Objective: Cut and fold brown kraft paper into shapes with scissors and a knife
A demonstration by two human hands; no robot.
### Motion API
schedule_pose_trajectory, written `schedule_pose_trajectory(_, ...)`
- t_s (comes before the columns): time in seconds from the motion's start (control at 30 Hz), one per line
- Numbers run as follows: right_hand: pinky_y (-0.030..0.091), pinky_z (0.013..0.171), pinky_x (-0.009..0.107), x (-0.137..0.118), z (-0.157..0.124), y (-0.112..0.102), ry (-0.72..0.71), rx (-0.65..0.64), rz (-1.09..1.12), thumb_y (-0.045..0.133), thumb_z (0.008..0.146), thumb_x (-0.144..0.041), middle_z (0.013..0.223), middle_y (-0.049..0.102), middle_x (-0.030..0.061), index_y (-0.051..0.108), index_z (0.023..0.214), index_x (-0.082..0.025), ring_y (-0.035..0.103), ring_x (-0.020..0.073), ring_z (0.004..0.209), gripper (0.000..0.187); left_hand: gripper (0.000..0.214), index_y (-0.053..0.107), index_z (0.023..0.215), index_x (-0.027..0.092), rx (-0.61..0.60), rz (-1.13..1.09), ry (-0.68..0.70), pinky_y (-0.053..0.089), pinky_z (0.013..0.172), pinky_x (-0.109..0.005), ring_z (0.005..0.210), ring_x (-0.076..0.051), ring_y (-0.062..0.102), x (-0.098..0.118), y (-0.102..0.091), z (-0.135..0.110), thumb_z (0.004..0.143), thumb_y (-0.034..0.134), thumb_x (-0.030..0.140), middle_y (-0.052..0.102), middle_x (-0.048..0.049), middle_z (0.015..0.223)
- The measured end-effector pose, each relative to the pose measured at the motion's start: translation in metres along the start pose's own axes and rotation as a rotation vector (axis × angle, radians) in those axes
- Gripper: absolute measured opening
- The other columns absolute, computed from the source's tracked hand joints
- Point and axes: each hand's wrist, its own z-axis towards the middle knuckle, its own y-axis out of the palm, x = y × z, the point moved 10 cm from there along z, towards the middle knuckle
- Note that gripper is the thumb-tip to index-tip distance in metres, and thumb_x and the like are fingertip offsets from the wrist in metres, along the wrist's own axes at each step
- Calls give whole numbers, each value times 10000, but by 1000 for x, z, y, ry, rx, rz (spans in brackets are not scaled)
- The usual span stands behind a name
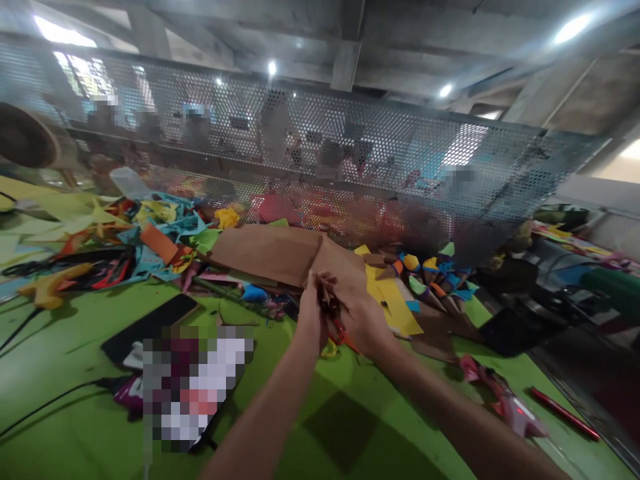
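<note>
Over the middle of the green table, a large sheet of brown paper (267, 255) is gathered and crumpled at its near edge. My left hand (313, 310) has its fingers closed on the bunched paper. From the other side, my right hand (361, 320) also grips the paper, its fingers partly hidden by the folds. Just below my hands are small red and yellow pieces (331, 347), too blurred to name. Yellow paper (393, 300) and several small coloured paper cones (430, 267) lie to the right of the brown sheet.
A yellow glue gun (53, 283), a black phone (150, 328) and coloured paper scraps (155, 233) lie on the left. At the right are a pink glue gun (505, 397) and a red pen (564, 413). A perforated metal screen (310, 153) stands behind the table (280, 447).
</note>
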Motion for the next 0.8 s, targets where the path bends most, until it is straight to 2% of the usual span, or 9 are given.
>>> schedule_pose_trajectory(0.07, 459, 902, 360, -14, 3, 6, -26, -1, 47, 460, 868, -83, 1104, 694, 106, 679, 1151, -201, 604, 232, 1005, 377, 428, 661, 897, 166, -68, 16, 22, 503, 764, -274, 859, -190, 664, 1, 8, -5, 720, 703, 554, 689, -65, 883)
schedule_pose_trajectory(0.13, 457, 927, 375, -14, 5, 9, -31, -20, 148, 475, 874, -110, 1123, 672, 110, 693, 1117, -195, 587, 232, 1047, 337, 383, 652, 901, 173, -93, 39, 47, 500, 758, -269, 831, -180, 665, 3, 7, -5, 664, 786, 443, 685, -47, 859)
schedule_pose_trajectory(0.27, 504, 887, 366, 20, -3, 9, 43, -64, 410, 469, 915, -223, 1128, 701, 61, 633, 1225, -225, 635, 214, 1022, 350, 318, 591, 779, 176, 51, 48, 120, 476, 599, -228, 580, -107, 597, 15, -20, 11, 594, 806, 321, 618, 32, 660)
schedule_pose_trajectory(0.33, 525, 820, 353, 46, -14, 13, 146, -87, 320, 455, 917, -232, 1037, 741, 48, 661, 1180, -229, 672, 213, 926, 334, 318, 562, 729, 176, 119, 100, 151, 426, 498, -210, 485, -91, 542, 24, -34, 20, 572, 796, 324, 583, 49, 585)
schedule_pose_trajectory(0.4, 520, 807, 333, 59, -27, 26, 155, -180, 210, 492, 873, -177, 1036, 752, 46, 694, 1128, -242, 682, 213, 912, 332, 314, 557, 714, 177, 159, 140, 173, 355, 432, -185, 425, -69, 484, 32, -43, 26, 570, 792, 327, 545, 67, 539)
schedule_pose_trajectory(0.5, 501, 821, 305, 60, -42, 46, 48, -261, -84, 524, 805, -85, 1121, 727, 64, 663, 1202, -252, 662, 214, 967, 453, 326, 598, 787, 177, 192, 169, 184, 313, 396, -179, 384, -53, 430, 40, -49, 29, 594, 787, 360, 523, 81, 530)
schedule_pose_trajectory(0.57, 491, 801, 300, 60, -48, 55, 7, -266, -266, 530, 804, -77, 1076, 729, 91, 664, 1197, -229, 656, 218, 947, 442, 345, 597, 798, 183, 189, 185, 176, 289, 375, -183, 359, -48, 396, 40, -48, 27, 616, 784, 408, 492, 92, 518)
schedule_pose_trajectory(0.7, 467, 777, 311, 59, -51, 59, -11, -255, -343, 525, 830, -85, 903, 729, 114, 722, 1031, -190, 644, 231, 894, 300, 386, 542, 682, 189, 159, 205, 123, 195, 350, -197, 326, -38, 286, 35, -43, 25, 690, 737, 522, 374, 102, 446)
schedule_pose_trajectory(0.8, 473, 752, 338, 60, -51, 56, -10, -254, -368, 547, 840, -138, 831, 717, 133, 737, 915, -158, 650, 253, 833, 205, 435, 513, 629, 197, 159, 204, 78, 173, 361, -210, 338, -43, 276, 32, -44, 23, 721, 698, 580, 368, 85, 425)
